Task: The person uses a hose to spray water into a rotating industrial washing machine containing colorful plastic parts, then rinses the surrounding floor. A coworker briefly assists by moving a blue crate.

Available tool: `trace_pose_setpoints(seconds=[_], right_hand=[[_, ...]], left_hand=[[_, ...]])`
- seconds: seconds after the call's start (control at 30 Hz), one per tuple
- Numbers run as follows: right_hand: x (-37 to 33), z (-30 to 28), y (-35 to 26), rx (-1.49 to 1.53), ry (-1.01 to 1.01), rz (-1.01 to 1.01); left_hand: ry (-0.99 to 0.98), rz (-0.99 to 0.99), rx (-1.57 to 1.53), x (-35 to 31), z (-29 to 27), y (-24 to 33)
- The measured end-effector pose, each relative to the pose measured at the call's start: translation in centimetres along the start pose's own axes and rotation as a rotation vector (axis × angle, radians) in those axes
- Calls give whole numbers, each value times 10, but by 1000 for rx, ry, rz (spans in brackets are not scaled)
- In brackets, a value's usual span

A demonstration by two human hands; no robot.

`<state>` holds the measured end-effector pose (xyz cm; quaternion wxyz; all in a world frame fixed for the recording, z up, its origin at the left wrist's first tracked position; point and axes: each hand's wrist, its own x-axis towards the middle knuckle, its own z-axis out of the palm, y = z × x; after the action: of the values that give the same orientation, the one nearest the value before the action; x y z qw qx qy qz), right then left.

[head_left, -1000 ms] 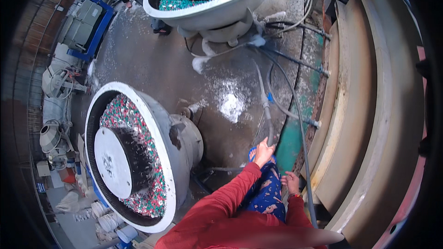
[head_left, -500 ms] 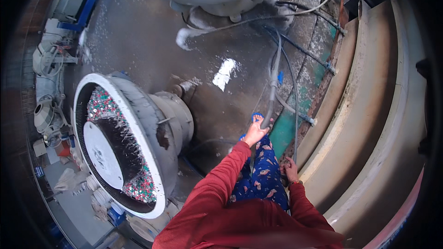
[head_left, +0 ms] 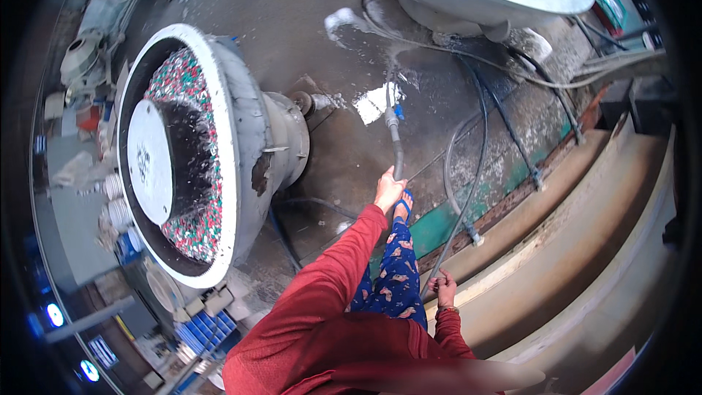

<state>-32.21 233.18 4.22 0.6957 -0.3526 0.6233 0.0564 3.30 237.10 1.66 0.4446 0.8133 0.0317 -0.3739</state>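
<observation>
My left hand (head_left: 390, 189) is closed around a grey hose (head_left: 398, 157), with my arm stretched forward. A grey fitting and a small blue valve handle (head_left: 399, 112) are on the hose beyond my hand. A pale streak, perhaps water, runs on from its far end. Low beside my leg, my right hand (head_left: 444, 287) has loosely curled fingers, apart from each other. A thin grey hose (head_left: 479, 168) passes by its fingertips; no grip on it shows. On the left stands a large tilted round tub (head_left: 222, 175) holding red, green and white pieces around a white central hub (head_left: 149, 161).
Another round tub (head_left: 504, 1) with similar pieces stands at the far right. Hoses and dark pipes (head_left: 504, 113) cross the wet floor (head_left: 344, 146). Long curved troughs (head_left: 563, 241) line my right side. Blue bins (head_left: 207, 330) and white containers lie at lower left.
My view has turned right, shifting the near tub upward in it. The hose in my left hand has swung left, toward the bright patch on the floor. My right hand remains low beside my leg.
</observation>
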Motion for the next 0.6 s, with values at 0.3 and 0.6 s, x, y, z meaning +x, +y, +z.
trace_pose_setpoints(seconds=[0.3,0.6], right_hand=[[18,-21,-41,-158,-82,40],[14,-21,-53,-338,-162,126]], left_hand=[[66,-41,-543,-4,-69,48],[256,-235,-580,-89,-44,-24]])
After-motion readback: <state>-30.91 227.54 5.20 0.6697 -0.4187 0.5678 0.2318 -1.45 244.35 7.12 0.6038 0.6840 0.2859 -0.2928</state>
